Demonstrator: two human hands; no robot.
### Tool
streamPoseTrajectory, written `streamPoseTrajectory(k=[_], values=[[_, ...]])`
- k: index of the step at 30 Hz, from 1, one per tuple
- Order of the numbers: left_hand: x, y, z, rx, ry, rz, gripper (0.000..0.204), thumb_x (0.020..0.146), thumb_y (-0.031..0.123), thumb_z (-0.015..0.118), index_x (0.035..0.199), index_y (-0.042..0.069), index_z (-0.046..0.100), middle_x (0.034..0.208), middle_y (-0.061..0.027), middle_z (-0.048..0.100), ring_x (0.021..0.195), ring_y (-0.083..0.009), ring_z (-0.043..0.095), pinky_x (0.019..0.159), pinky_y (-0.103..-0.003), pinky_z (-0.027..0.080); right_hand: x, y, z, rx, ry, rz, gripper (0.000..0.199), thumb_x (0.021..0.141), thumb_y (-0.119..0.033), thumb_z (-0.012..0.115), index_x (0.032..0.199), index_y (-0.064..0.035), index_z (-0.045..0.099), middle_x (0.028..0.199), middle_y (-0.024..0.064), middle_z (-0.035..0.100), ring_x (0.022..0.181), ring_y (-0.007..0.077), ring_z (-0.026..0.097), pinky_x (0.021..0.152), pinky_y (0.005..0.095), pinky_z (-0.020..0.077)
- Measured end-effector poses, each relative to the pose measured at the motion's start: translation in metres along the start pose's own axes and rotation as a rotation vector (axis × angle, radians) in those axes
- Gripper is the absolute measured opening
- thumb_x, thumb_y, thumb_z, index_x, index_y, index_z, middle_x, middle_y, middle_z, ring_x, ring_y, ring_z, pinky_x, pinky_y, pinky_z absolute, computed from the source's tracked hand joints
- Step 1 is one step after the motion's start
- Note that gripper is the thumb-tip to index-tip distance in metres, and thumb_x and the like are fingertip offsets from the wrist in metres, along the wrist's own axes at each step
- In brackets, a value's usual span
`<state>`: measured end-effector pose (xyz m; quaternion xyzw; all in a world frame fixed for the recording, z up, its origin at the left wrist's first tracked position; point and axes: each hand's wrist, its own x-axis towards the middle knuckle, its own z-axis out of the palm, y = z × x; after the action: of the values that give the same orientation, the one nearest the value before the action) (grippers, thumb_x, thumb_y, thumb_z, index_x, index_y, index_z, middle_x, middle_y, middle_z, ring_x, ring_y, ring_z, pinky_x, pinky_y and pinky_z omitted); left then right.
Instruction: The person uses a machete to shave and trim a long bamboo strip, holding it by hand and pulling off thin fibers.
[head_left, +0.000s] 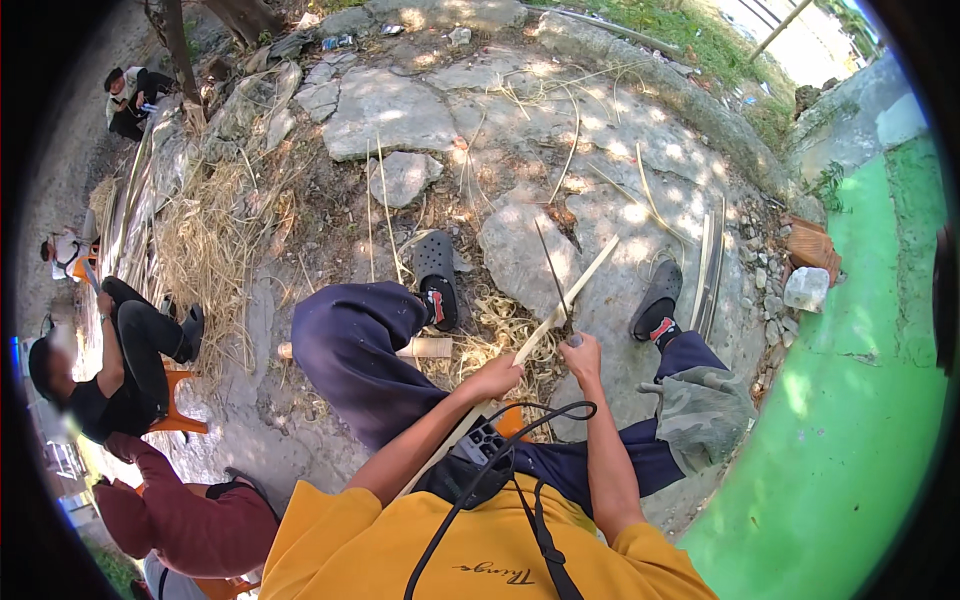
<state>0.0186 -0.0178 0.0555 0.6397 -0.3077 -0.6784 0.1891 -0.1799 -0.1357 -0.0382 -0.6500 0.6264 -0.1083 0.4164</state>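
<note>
My left hand (493, 378) is closed around a long pale bamboo strip (578, 289), which runs from beside my lap up and away to the right. In my right hand (581, 360) is the handle of a long knife (551, 262). Its thin dark blade points away from me and crosses the strip just beyond my hands; whether the edge bites into it I cannot tell. Below the strip lies a heap of curled bamboo shavings (490, 335), between my feet. A short bamboo piece (428, 348) rests on the ground, partly behind my left leg.
Loose strips (655, 205) lie on the broken stone slabs (388, 115) ahead. A pile of fibres (215, 245) is at the left, near a seated person in black (130, 350) and one in maroon (195, 505). A green wall (860, 390) bounds the right, beside rubble (808, 289).
</note>
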Motion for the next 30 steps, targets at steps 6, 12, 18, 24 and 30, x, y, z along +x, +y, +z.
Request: streamPoseTrajectory(k=[6, 12, 18, 24, 30], values=[[-0.002, -0.01, -0.004, -0.18, 0.04, 0.026, 0.026, 0.096, 0.024, 0.05, 0.097, -0.002, 0.054, 0.066, -0.0057, 0.053, 0.046, -0.0172, 0.058, 0.039, -0.035, 0.05, -0.004, 0.006, 0.016, 0.549, 0.07, 0.123, 0.02, 0.08, -0.014, 0.07, 0.069, -0.0037, 0.056, 0.058, 0.0018, 0.054, 0.045, 0.0136, 0.05, 0.045, 0.0315, 0.0411], [0.016, -0.023, 0.001, -0.049, 0.047, 0.004, 0.039, 0.096, 0.023, 0.055, 0.12, -0.005, 0.041, 0.077, -0.0148, 0.061, 0.055, -0.0237, 0.067, 0.045, -0.038, 0.056, -0.005, 0.032, 0.009, 0.775, 0.187, 0.339, 0.023, 0.083, -0.013, 0.067, 0.068, -0.0085, 0.051, 0.055, 0.001, 0.046, 0.04, 0.013, 0.045, 0.037, 0.0293, 0.0371], [0.049, -0.028, 0.001, 0.348, 0.273, 0.111, 0.049, 0.088, 0.026, 0.062, 0.119, -0.007, 0.045, 0.088, -0.0219, 0.067, 0.064, -0.0286, 0.071, 0.055, -0.041, 0.055, -0.008, 0.054, 0.02, 0.71, 0.127, 0.567, 0.026, 0.084, -0.016, 0.065, 0.065, -0.009, 0.05, 0.052, 0.0037, 0.047, 0.04, 0.0167, 0.046, 0.038, 0.033, 0.0392], [0.023, 0.01, 0.021, 0.331, 0.297, 0.171, 0.034, 0.08, 0.009, 0.058, 0.103, -0.015, 0.062, 0.082, -0.0264, 0.069, 0.056, -0.0304, 0.07, 0.046, -0.043, 0.057, -0.011, 0.096, 0.027, 0.767, -0.017, 0.628, 0.029, 0.086, -0.017, 0.065, 0.063, -0.0101, 0.048, 0.051, 0.006, 0.048, 0.041, 0.0199, 0.046, 0.04, 0.0355, 0.0389], [0.032, 0.006, 0.034, 0.176, 0.307, 0.257, 0.037, 0.079, -0.001, 0.053, 0.114, -0.014, 0.055, 0.084, -0.0271, 0.068, 0.056, -0.0338, 0.07, 0.044, -0.043, 0.056, -0.005, 0.124, 0.041, 0.717, -0.035, 0.634, 0.028, 0.081, -0.019, 0.069, 0.063, -0.01, 0.049, 0.051, 0.0052, 0.05, 0.039, 0.018, 0.048, 0.039, 0.0329, 0.04]])
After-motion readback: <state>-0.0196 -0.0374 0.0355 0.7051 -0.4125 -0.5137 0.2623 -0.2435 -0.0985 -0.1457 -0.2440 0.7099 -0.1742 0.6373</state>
